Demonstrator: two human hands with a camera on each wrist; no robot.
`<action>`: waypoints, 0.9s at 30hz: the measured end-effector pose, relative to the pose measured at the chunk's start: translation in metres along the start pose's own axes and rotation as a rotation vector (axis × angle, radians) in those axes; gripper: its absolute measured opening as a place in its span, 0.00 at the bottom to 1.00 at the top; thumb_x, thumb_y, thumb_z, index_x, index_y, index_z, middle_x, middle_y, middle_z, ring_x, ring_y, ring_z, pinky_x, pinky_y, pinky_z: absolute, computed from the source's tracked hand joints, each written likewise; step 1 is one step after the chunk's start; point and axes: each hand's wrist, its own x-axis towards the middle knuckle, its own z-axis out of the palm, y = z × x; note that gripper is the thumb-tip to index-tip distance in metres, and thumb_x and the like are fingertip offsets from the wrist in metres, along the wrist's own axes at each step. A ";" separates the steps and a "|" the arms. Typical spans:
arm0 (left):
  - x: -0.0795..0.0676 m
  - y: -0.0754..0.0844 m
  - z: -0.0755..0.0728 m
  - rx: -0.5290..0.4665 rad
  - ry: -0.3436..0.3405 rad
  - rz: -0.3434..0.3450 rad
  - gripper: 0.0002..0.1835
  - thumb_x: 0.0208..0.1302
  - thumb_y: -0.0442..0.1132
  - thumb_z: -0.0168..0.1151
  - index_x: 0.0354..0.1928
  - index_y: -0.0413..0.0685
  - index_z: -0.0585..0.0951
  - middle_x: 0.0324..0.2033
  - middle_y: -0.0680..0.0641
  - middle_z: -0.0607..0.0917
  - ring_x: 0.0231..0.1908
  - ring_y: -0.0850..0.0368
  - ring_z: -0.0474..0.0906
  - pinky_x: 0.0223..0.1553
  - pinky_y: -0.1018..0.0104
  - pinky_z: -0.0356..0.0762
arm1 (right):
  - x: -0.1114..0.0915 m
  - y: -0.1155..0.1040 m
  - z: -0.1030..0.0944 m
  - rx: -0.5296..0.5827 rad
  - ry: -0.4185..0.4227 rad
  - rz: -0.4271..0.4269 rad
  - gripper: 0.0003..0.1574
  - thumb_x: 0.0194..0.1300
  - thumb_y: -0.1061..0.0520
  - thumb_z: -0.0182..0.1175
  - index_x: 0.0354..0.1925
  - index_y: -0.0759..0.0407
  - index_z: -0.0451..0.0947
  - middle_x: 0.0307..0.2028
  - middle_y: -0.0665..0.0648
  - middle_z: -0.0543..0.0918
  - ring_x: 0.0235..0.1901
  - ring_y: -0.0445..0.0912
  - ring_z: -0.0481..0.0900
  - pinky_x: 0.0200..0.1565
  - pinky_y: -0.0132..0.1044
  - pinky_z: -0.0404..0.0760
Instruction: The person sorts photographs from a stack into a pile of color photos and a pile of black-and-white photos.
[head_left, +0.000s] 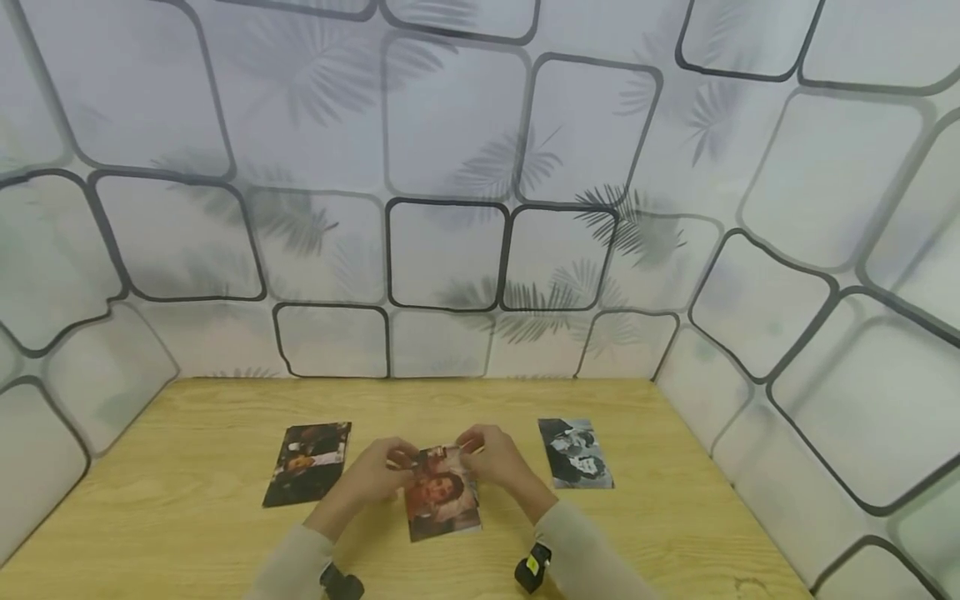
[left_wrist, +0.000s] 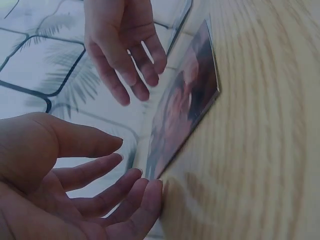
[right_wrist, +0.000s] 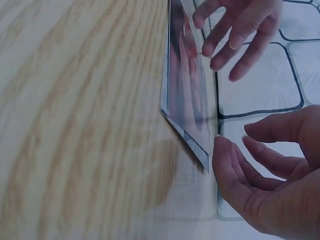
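Observation:
A small stack of colour photos [head_left: 441, 496], the top one showing a face, lies in the middle of the wooden table. At its left edge is my left hand [head_left: 378, 471], the little finger's tip right by a corner of the stack in the left wrist view. My right hand [head_left: 495, 458] is at the upper right edge, its fingers loosely bent beside the photos in the right wrist view. Thumb and fingers stand apart on both hands, with nothing pinched between them. Slightly offset edges show under the top photo [right_wrist: 187, 95].
Left of the hands lies another colour photo pile [head_left: 309, 462], dark with a figure on it. A black-and-white photo [head_left: 576, 454] lies to the right. Patterned cloth [head_left: 447, 258] walls in the back and sides of the table [head_left: 187, 533]. Dark wrist devices [head_left: 534, 567] sit at both sleeves.

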 end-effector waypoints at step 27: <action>-0.004 -0.002 0.002 -0.111 0.078 -0.067 0.23 0.58 0.21 0.67 0.57 0.31 0.79 0.60 0.26 0.77 0.59 0.29 0.78 0.46 0.52 0.90 | -0.001 0.007 0.009 -0.099 0.053 0.060 0.13 0.60 0.65 0.65 0.45 0.65 0.84 0.41 0.63 0.87 0.40 0.53 0.86 0.36 0.41 0.89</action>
